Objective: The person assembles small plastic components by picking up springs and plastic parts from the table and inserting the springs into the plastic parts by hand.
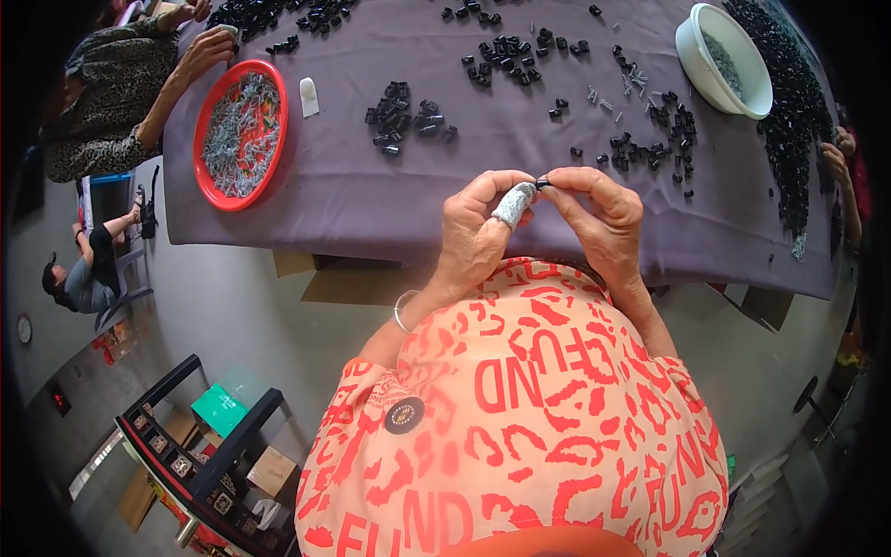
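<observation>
Small black piece (544, 185) is up in the person's two hands, over the table (353, 209), near the middle of its near edge. The left hand (475, 218) pinches one side of it with its fingertips. The right hand (605, 215) pinches the other side between thumb and finger, so the two hands almost meet. A grey-white finger cover (513, 205) sits on the left hand. I cannot tell if it is on the thumb or on a finger

The table has a purple cloth on it. Close to its left edge is a round red tray (199, 153) with lots of thin grey bits (227, 148) in it. A flat white thing (309, 97) lies just beside the tray, on its right. More black pieces (393, 121) lie in a bunch between the tray and the middle of the table, and another bunch (506, 61) is closer to the far edge. Little clear pins (633, 82) lie to the right of that. Near the far right corner is a white bowl (692, 76) with small grey bits inside. A long black heap (787, 111) runs down the right edge. At the far left corner is another person's hand (206, 54)
</observation>
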The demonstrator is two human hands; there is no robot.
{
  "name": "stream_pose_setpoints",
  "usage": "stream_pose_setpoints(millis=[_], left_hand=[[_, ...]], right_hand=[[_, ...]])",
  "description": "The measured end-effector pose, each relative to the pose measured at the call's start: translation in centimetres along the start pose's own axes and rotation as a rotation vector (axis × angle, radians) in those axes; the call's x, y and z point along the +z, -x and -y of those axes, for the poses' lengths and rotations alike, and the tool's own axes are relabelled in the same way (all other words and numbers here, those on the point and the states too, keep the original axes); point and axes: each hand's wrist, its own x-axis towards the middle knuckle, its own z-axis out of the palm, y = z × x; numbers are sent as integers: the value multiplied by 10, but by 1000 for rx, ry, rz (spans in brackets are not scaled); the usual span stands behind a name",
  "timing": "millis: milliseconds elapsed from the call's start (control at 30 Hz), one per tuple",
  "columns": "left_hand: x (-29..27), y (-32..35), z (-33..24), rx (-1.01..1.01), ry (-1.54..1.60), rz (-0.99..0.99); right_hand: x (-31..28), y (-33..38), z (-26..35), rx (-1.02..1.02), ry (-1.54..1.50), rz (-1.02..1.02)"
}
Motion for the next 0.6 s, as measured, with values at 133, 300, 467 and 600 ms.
stream_pose_setpoints(millis=[133,300,467,600], left_hand=[[-1,2,-1,0,-7,13],[-1,4,3,24,5,12],[-2,7,7,8,-44,-42],[-3,6,7,10,-58,-54]], right_hand=[[-1,2,1,-44,37,0],[0,2,-1,-72,90,-11],[12,3,3,-207,213,-38],[16,2,-3,-217,226,-57]])
